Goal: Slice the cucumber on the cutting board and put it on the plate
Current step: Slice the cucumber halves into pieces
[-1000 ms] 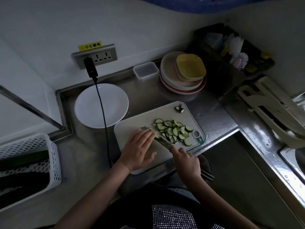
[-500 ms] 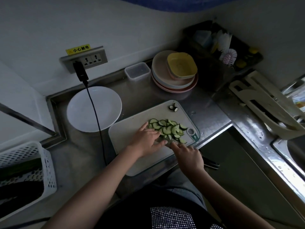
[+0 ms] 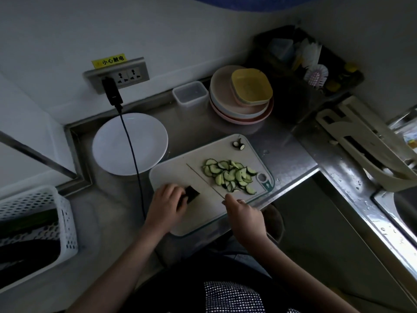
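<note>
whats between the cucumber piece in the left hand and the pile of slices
The knife blade crosses bare cutting board between the cucumber piece and slices, head view.

Green cucumber slices (image 3: 230,176) on a pale cutting board (image 3: 171,175), white plate (image 3: 108,145), yellow bowl (image 3: 251,89).

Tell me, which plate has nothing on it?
The white plate by the wall socket, left of the cutting board. It lies alone and bare, while the pinkish plates are stacked under a yellow dish.

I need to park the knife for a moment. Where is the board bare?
Bare cutting board lies between the left hand and the knife. Right of the blade, cucumber slices crowd it; end pieces sit at the far corner.
</note>
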A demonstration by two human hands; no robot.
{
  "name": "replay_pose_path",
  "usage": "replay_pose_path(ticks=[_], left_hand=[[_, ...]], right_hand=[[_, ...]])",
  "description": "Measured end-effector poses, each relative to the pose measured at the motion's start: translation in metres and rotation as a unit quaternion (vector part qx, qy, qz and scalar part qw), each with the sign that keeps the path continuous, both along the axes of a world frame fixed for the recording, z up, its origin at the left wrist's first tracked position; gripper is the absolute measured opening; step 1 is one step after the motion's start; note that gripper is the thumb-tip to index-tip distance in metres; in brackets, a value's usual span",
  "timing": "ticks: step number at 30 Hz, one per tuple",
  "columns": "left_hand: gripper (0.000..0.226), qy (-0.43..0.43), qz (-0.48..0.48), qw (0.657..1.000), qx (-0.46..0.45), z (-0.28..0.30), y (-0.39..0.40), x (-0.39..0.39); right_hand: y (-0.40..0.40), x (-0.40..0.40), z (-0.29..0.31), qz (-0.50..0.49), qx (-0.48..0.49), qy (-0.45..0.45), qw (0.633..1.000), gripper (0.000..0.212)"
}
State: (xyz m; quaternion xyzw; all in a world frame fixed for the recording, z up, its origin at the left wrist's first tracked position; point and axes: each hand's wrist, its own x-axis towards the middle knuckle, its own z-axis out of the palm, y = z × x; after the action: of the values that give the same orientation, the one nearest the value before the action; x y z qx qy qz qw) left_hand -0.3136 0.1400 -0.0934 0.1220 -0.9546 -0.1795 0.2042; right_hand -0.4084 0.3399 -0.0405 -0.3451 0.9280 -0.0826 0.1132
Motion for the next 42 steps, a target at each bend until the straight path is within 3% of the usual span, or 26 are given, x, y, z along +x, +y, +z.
replay_pose_path(ticks=[2,7,14,28,42], left_hand=[[0.025,-0.063,-0.054,0.996,-0.035,-0.012,0.002,0.004],[0.038,-0.060,-0.091,0.989,-0.103,-0.015,0.003,-0.007],[0.038,-0.104,-0.113,0.987,-0.057,-0.015,0.006,-0.010],[0.037,-0.052,-0.099,0.992,-0.062,-0.027,0.006,-0.009],[0.039,-0.073,-0.106,0.991,-0.037,-0.028,0.007,-0.007]], right_hand=[[-0.010,0.007,-0.002,0.021,0.005,-0.020,1.000,0.014],[-0.020,0.017,-0.005,0.075,0.047,-0.027,0.996,0.018],[-0.020,0.016,-0.006,0.069,0.069,-0.046,0.994,0.021],[-0.021,0.018,0.000,0.066,0.083,-0.068,0.992,0.021],[-0.020,0.010,-0.013,0.041,0.104,-0.087,0.990,0.025]])
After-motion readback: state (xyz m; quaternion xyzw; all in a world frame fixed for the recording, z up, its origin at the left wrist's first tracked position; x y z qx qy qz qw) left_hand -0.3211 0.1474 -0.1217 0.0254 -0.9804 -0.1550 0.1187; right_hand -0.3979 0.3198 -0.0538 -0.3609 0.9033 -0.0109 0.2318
